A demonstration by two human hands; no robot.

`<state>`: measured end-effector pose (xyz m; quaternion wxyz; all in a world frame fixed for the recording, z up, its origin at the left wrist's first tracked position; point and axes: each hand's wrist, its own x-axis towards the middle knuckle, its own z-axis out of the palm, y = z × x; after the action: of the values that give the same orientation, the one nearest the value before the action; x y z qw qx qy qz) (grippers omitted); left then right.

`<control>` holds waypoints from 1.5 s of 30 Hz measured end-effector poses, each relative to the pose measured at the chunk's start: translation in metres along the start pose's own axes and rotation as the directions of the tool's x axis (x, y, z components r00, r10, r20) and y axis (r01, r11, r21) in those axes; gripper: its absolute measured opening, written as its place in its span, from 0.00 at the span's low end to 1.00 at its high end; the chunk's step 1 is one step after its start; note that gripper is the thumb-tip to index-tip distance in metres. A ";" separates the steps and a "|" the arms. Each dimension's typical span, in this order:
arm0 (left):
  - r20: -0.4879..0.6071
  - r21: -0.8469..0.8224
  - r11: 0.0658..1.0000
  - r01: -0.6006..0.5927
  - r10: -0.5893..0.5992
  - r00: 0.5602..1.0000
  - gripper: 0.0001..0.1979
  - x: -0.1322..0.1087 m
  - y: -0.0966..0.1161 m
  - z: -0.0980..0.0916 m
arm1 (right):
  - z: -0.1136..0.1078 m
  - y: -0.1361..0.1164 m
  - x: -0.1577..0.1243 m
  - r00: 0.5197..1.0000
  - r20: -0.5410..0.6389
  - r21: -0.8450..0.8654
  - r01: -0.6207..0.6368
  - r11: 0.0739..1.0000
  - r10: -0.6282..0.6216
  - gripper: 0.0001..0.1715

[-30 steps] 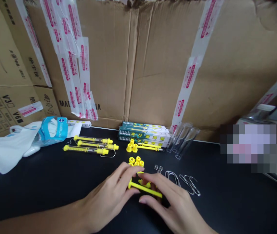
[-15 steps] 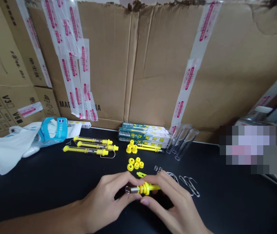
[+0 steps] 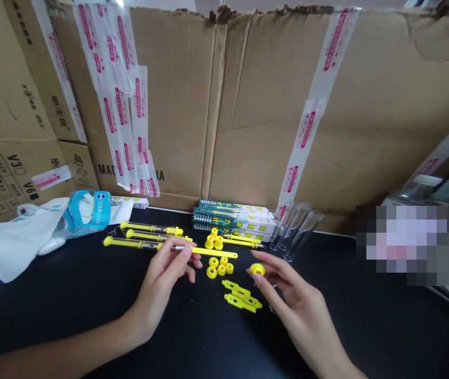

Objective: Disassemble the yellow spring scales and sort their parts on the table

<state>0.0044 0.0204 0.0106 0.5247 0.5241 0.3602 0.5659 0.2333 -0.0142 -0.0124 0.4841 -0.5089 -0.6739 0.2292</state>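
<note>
My left hand (image 3: 164, 271) is shut on a long yellow plastic rod (image 3: 212, 252), whose metal end points toward the spring scales. My right hand (image 3: 296, 301) pinches a small yellow plastic ring (image 3: 258, 269) between thumb and forefinger. Between the hands, several matching yellow rings (image 3: 218, 268) lie on the black table (image 3: 90, 305). Two flat yellow plastic strips (image 3: 242, 296) lie just below them, nearer my right hand. Wire hooks are mostly hidden behind my right hand.
Assembled yellow spring scales (image 3: 141, 239) lie at back left, beside a white plastic bag (image 3: 11, 239) and a blue package (image 3: 90, 213). Printed boxes (image 3: 234, 218) and clear glass tubes (image 3: 297, 231) stand against a taped cardboard wall (image 3: 216, 116). A pixelated patch covers the right side.
My hands have moved apart from the yellow assembly they held together. The left now holds the rod, the right a ring, and the flat strips lie uncovered on the table.
</note>
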 end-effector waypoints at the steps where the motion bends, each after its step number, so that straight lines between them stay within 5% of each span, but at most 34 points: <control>1: -0.012 0.007 1.000 0.009 -0.009 1.000 0.15 0.001 0.000 0.001 | 0.001 -0.001 -0.001 1.000 0.028 0.020 0.003 1.000 -0.004 0.16; 5: -0.037 0.045 0.999 0.011 -0.009 0.999 0.18 0.003 -0.002 0.002 | 0.010 -0.011 -0.004 0.963 0.165 -0.055 0.225 0.973 -0.214 0.06; 9: -0.040 0.082 0.997 0.000 0.003 0.999 0.15 0.004 -0.004 0.003 | 0.023 -0.021 -0.002 0.866 0.277 -0.117 0.461 0.880 -0.417 0.09; 12: -0.019 0.112 0.994 -0.012 0.014 1.000 0.14 0.005 -0.006 0.003 | 0.029 -0.020 0.000 0.851 0.279 -0.264 0.514 0.816 -0.446 0.15; 20: 0.038 0.191 0.981 -0.045 0.039 0.999 0.12 -0.001 -0.004 0.003 | 0.022 -0.012 -0.004 0.889 -0.032 -0.405 0.406 0.819 -0.457 0.19; 24: 0.167 0.237 0.971 -0.040 -0.001 0.986 0.11 -0.009 -0.004 0.002 | 0.014 -0.010 0.004 0.888 0.085 -0.412 0.445 0.795 -0.453 0.14; 29: 0.321 0.278 0.959 -0.058 -0.036 0.946 0.11 -0.014 -0.004 0.002 | -0.002 -0.010 0.012 0.809 0.274 -0.295 0.586 0.755 -0.520 0.14; 33: 0.274 0.290 0.955 -0.058 -0.025 0.961 0.11 -0.013 -0.003 0.003 | -0.005 -0.013 0.004 0.788 0.283 -0.346 0.615 0.708 -0.546 0.23; 36: 0.250 0.307 0.951 -0.043 -0.037 0.967 0.11 -0.012 -0.004 0.004 | -0.004 -0.013 0.002 0.782 0.268 -0.393 0.622 0.677 -0.563 0.17; 39: 0.151 0.314 0.948 -0.047 -0.001 0.989 0.23 -0.010 -0.004 0.003 | -0.010 -0.005 0.011 0.840 0.168 -0.463 0.529 0.711 -0.516 0.12; 42: 0.175 0.464 0.873 -0.149 0.075 0.982 0.19 -0.010 -0.004 -0.001 | -0.021 0.009 0.027 0.904 0.012 -0.534 0.368 0.761 -0.428 0.09; 45: 0.453 0.582 0.680 -0.446 0.185 0.872 0.10 -0.014 -0.001 -0.005 | -0.029 0.026 0.038 0.932 -0.020 -0.572 0.287 0.769 -0.363 0.12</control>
<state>-0.0014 0.0075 0.0055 0.2488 0.8255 0.3396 0.3759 0.2702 0.0245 -0.0047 0.3884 -0.5172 -0.7562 -0.0990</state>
